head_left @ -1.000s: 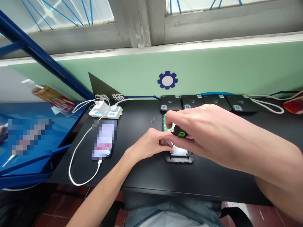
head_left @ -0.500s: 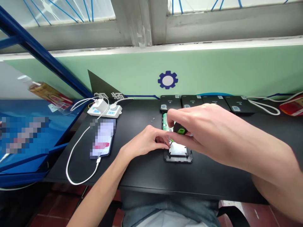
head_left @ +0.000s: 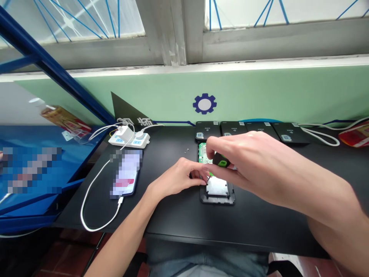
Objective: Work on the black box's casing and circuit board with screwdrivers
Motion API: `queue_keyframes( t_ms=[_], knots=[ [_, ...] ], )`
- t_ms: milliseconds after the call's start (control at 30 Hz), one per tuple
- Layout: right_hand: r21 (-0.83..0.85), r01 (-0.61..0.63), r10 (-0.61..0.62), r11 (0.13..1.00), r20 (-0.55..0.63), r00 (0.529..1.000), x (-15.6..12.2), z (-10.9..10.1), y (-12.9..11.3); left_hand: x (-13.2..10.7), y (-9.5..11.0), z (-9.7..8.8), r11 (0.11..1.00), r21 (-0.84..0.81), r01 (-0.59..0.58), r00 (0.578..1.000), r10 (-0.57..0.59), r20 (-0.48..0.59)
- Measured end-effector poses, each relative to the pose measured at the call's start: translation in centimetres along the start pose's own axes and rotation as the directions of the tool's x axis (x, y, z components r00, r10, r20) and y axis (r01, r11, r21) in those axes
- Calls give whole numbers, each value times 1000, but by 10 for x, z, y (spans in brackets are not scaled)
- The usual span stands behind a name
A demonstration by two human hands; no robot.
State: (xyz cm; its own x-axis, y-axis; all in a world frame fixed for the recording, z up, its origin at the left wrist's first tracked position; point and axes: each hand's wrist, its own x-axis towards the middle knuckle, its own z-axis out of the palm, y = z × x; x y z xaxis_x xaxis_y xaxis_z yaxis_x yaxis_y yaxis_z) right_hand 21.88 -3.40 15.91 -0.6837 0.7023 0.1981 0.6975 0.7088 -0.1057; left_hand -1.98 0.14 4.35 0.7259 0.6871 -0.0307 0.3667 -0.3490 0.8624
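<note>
My right hand (head_left: pixel 248 161) is closed around a screwdriver (head_left: pixel 221 161) with a black and green handle, its shaft slanting down to the left. Beneath it lies an opened black device (head_left: pixel 217 200), showing a green circuit board (head_left: pixel 203 151) and a silvery metal plate (head_left: pixel 217 187). My left hand (head_left: pixel 187 173) rests at the device's left edge, thumb and fingers pinched together beside the screwdriver's tip. Whatever sits between those fingertips is too small to make out. The right hand covers part of the board.
Several black devices (head_left: pixel 207 130) stand in a row at the back. Small screws (head_left: pixel 186 150) lie left of the board. A phone (head_left: pixel 127 175) on a white cable (head_left: pixel 83 204) and a power strip (head_left: pixel 138 141) are at left, with a blue frame (head_left: pixel 66 84) beyond.
The camera view has tilted up slightly, so everything sits a little lower in the picture. Both hands keep nearly the same pose over the device.
</note>
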Motion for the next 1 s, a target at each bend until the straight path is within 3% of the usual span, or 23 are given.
queue_keyframes(
  t_ms=[100, 300, 400, 633, 867, 1000],
  knots=[
    [-3, 5, -5, 1000, 0, 1000, -1, 1, 0, -1, 3, -4, 1000, 14, 5, 1000, -5, -9],
    [-7, 17, -17, 1000, 0, 1000, 1, 1, 1, -5, 3, -18, 994, 110, -25, 984, 44, -171],
    [-17, 25, -24, 1000, 20, 1000, 2, 3, 0, -5, 1, -18, 989, 139, -41, 978, 68, -197],
    [-31, 63, -63, 998, -5, 998, 1, 9, 0, -4, -2, -13, 987, 161, -23, 983, 51, -174],
    [51, 34, -34, 998, 7, 999, 1, 4, 7, -5, -5, -16, 990, 133, 50, 998, -46, -31],
    [70, 8, -7, 997, -19, 1000, 1, -1, 10, -4, -7, -15, 989, 137, 60, 998, -57, -21]
  ],
)
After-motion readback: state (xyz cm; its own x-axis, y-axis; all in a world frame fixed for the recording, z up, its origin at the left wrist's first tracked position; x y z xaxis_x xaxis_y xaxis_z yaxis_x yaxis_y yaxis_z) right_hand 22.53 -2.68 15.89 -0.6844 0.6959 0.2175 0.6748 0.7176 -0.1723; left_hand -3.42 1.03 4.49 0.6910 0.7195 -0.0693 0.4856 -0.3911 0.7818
